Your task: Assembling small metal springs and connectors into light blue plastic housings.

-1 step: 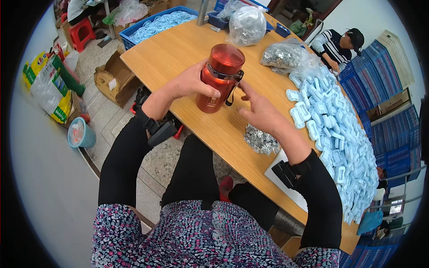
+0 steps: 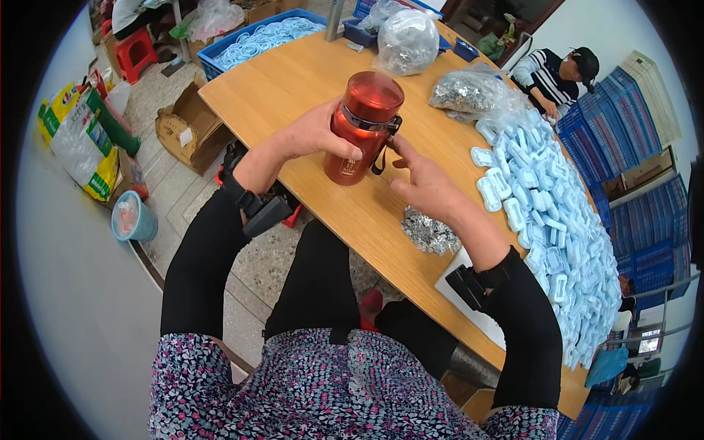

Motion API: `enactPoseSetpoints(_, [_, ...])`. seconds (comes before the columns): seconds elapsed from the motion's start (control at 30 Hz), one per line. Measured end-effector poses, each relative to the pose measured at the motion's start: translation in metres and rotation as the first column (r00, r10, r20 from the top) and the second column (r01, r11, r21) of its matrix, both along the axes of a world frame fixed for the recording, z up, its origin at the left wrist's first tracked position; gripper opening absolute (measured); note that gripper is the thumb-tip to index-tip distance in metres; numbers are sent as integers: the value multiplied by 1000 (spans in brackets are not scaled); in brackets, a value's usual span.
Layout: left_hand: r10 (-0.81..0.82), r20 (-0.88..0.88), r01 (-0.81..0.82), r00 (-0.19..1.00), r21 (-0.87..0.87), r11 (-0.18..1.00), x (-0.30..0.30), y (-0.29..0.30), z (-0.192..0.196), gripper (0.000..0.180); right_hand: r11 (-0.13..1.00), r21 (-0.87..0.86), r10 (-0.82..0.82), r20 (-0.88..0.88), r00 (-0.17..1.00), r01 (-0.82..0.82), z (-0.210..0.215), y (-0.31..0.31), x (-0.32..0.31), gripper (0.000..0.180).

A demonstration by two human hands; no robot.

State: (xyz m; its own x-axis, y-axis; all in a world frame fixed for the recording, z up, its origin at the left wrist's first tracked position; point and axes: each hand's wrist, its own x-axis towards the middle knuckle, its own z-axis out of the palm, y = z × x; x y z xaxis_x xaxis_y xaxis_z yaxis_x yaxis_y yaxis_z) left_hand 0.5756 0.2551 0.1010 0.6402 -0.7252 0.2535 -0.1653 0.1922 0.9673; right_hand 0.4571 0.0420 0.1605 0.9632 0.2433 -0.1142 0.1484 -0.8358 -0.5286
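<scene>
My left hand [image 2: 312, 136] grips a red metallic bottle [image 2: 363, 128] around its middle and holds it upright over the wooden table [image 2: 293, 81]. The bottle has a red lid, a black collar and a black strap on its right side. My right hand [image 2: 425, 187] is just right of the bottle with fingers spread, and its index fingertip touches the strap. It holds nothing. Both forearms wear black sleeves with a small black device at each wrist.
A small heap of silvery metal bits [image 2: 429, 233] lies by my right wrist, beside a white sheet [image 2: 469, 282]. Pale blue plastic pieces [image 2: 543, 198] cover the table's right side. Clear bags [image 2: 469, 92] and a blue crate [image 2: 257, 37] sit farther off. Another person [image 2: 557, 73] sits beyond.
</scene>
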Motion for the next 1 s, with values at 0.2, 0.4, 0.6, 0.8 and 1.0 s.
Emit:
enactPoseSetpoints(0.2, [-220,43,216,974,87,973,11,5,8,86,976,217,-19,-13,1000,21,-23,18,-14,78])
enactPoseSetpoints(0.4, [69,61,-71,996,40,997,-10,23,2,95,872,478,-77,-77,994,105,-36,57,-22,88])
enactPoseSetpoints(0.6, [75,-139,-110,987,-268,957,-40,35,14,113,895,443,-20,-97,995,61,-33,64,-33,75])
enactPoseSetpoints(0.8, [821,133,-826,556,-26,564,-79,-23,9,132,992,93,-102,164,981,88,-8,13,-10,57])
enactPoseSetpoints(1.0, [843,215,-862,493,-14,507,-77,-20,-5,97,996,-86,33,593,805,22,55,28,22,73])
